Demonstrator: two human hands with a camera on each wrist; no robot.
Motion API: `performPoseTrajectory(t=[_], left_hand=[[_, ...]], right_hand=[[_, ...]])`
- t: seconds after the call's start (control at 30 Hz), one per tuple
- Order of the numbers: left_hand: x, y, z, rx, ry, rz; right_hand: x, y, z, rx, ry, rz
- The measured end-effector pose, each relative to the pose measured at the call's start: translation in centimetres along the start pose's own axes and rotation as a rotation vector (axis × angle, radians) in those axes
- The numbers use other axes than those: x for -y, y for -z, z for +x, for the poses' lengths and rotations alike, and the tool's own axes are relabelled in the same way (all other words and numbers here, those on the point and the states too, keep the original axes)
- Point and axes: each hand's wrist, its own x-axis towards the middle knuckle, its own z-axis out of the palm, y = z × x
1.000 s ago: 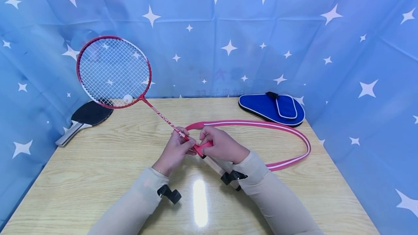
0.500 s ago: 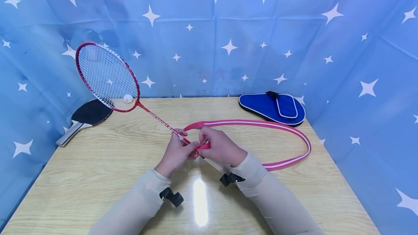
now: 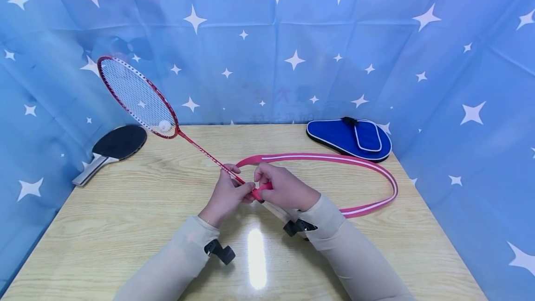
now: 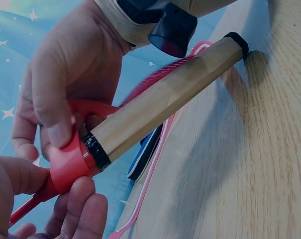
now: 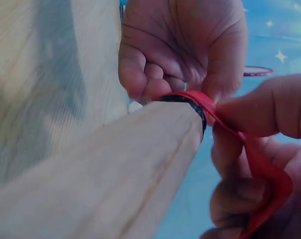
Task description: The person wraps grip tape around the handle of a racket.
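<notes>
My left hand holds racket; right hand pinches red tape alongside; I judge racket light, stiff, tape soft; wooden handle, just past pinch, likely firmest hold

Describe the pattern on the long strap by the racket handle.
The strap is pinkish red with a lengthwise white stripe; the head view shows it best.

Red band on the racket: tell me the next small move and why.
The right hand should probably draw the red band snugly round the wooden handle, with the left hand steadying the racket. The band lies around the racket beside the black ring, the right hand pinches it, the wood past the ring is bare, and more band loops across the table.
</notes>
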Motion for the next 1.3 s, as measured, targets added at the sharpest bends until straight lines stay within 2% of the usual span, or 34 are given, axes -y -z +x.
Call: performPoseTrajectory(t=[0.2,0.5,0.8,1.0,1.3], left_hand=[[0.2,0.0,0.0,0.000,0.003,-0.009],[0.6,0.3,0.5,0.014,0.022,-0.054],[0.5,0.6,0.6,0.062,0.029,-0.070],[0.6,0.8,0.7,0.094,0.042,-0.050],[0.7,1.0,0.9,0.111,0.021,-0.041]], right_hand=[[-0.7,-0.5,0.3,-0.046,-0.021,0.088],[-1.2,-0.4,0.8,-0.056,-0.022,0.086],[-1.4,-0.1,1.0,0.023,-0.090,0.157],[-1.8,-0.1,1.0,0.045,-0.066,0.194],[-2.0,-0.2,1.0,0.032,-0.056,0.202]])
